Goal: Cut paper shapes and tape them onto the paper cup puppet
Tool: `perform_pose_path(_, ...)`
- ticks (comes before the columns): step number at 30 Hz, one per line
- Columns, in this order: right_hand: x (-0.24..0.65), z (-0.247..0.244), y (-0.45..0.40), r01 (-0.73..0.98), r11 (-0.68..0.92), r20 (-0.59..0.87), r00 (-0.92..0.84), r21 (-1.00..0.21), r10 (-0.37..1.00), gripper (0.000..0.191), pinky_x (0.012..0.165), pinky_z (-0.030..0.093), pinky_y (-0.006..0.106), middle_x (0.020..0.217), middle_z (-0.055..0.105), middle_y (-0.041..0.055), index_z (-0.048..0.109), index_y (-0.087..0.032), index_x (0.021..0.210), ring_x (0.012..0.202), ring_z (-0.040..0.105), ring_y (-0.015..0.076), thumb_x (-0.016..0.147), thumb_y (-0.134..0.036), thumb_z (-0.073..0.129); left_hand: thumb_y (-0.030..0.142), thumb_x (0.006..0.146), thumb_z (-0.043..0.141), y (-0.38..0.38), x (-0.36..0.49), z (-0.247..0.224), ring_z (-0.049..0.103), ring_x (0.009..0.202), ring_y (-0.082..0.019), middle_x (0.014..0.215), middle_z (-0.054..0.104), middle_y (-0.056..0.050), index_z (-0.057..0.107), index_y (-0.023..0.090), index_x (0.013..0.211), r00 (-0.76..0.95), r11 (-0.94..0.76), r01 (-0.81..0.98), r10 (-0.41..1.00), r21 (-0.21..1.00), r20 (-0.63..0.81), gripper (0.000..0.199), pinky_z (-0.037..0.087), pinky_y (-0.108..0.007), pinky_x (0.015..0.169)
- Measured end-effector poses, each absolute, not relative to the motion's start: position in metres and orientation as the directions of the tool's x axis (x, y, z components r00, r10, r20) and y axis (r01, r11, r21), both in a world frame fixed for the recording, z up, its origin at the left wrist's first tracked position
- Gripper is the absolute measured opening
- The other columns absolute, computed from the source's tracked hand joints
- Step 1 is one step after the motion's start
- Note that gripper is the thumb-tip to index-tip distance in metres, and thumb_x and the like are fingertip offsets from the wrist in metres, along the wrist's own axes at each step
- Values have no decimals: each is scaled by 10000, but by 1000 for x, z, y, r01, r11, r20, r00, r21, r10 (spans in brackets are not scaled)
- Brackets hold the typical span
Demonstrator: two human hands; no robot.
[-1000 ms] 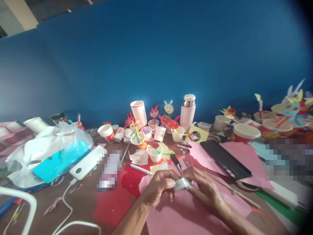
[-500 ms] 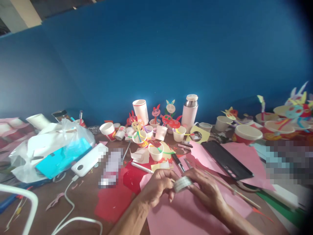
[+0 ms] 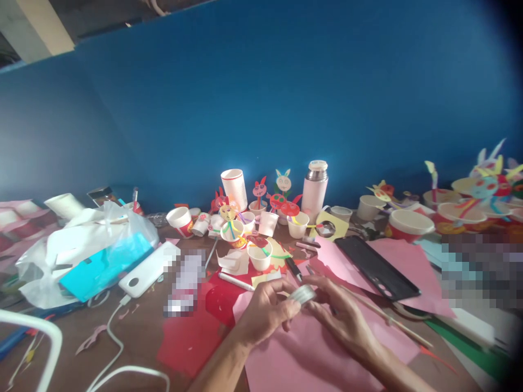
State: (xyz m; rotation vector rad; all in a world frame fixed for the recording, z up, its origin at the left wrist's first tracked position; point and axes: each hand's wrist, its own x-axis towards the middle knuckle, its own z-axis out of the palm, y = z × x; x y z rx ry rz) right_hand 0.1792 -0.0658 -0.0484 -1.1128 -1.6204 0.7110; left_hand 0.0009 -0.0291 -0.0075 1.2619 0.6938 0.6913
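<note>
Between my hands is a small roll of tape [image 3: 303,294], whitish and held tilted above a pink paper sheet [image 3: 286,365]. My left hand [image 3: 263,313] grips it from the left, thumb pressed to its near side. My right hand [image 3: 345,316] is closed round its right edge, with thumb and fingertips at the rim; the fingertip contact is partly hidden. Just beyond the hands lie a black marker [image 3: 293,269] and a white pen [image 3: 236,281]. A paper cup [image 3: 259,256] with a cut-paper figure stands behind them.
Several cups with paper figures line the back, near a pink thermos [image 3: 315,193]. At right lies a black phone case [image 3: 376,267] and a thin stick [image 3: 392,318]. A white power bank [image 3: 143,272] with a cable, a plastic bag [image 3: 134,223] and red paper [image 3: 192,337] are at left.
The roll has been lifted and turned slightly, so more of its flat side shows. My left thumb has come onto it, and my right fingers have shifted back along its edge.
</note>
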Motion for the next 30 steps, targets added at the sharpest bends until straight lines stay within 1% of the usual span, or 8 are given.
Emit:
perform_pose_path(2, 184, -45, -64, 474, 453, 452, -124, -755, 883, 292, 621, 521, 267, 951, 644, 63, 543, -236, 1123, 657, 604, 141, 837, -287, 570, 364, 724, 640, -29, 1, -10, 414, 476, -62, 614, 493, 17, 601, 128, 847, 588, 120, 25, 801, 992, -112, 269, 336, -183, 448)
perform_pose_path(5, 188, -43, -62, 495, 464, 442, -170, -734, 881, 213, 640, 510, 270, 931, 647, 59, 583, -223, 1040, 700, 607, 153, 839, -291, 567, 380, 731, 639, -29, 1, -11, 383, 480, -55, 595, 464, 28, 611, 122, 865, 576, 73, 102, 809, 992, -118, 291, 299, -173, 441)
perform_pose_path(9, 185, -44, -62, 234, 294, 270, -130, -927, 954, 229, 648, 525, 293, 855, 658, 48, 561, -200, 1011, 724, 636, 176, 846, -359, 548, 420, 752, 614, -28, -1, -6, 455, 561, -81, 714, 524, -17, 638, 112, 895, 595, 49, 54, 800, 997, -72, 341, 367, -194, 498)
perform_pose_path(12, 182, -43, -62, -1, 208, 207, -88, -978, 974, 262, 617, 533, 283, 796, 648, 36, 561, -186, 950, 673, 636, 165, 847, -424, 526, 397, 787, 584, -28, -2, -2, 500, 633, -97, 824, 553, -50, 654, 120, 931, 632, 71, -44, 774, 997, -28, 320, 415, -223, 588)
perform_pose_path(15, 180, -39, -63, -20, 190, 191, -35, -982, 981, 279, 590, 522, 261, 735, 641, 26, 580, -178, 885, 643, 617, 154, 846, -447, 516, 359, 767, 618, -30, -1, -2, 519, 636, -104, 856, 573, -66, 660, 126, 908, 653, 108, -134, 758, 985, 5, 276, 429, -239, 600)
perform_pose_path(21, 177, -42, -65, -74, 176, 180, -41, -981, 983, 289, 627, 537, 266, 768, 667, 28, 581, -194, 925, 679, 635, 164, 838, -463, 521, 356, 728, 655, -30, 2, -13, 509, 474, -79, 728, 604, -56, 625, 106, 911, 657, 231, -185, 752, 955, -54, 311, 409, -221, 506)
perform_pose_path(27, 181, -45, -63, -72, 207, 212, -79, -976, 974, 348, 702, 544, 301, 1006, 638, 64, 539, -232, 1110, 831, 637, 186, 814, -409, 586, 381, 726, 652, -30, 4, -13, 551, 440, -112, 622, 595, -32, 577, 110, 849, 654, 294, -169, 747, 941, -117, 306, 413, -214, 455)
perform_pose_path(30, 182, -43, -62, -61, 188, 196, -166, -980, 966, 318, 678, 544, 309, 891, 647, 51, 554, -209, 1059, 759, 637, 177, 830, -428, 556, 361, 737, 643, -31, 3, -11, 528, 427, -90, 619, 591, -28, 583, 104, 835, 646, 269, -118, 752, 956, -132, 282, 390, -194, 443)
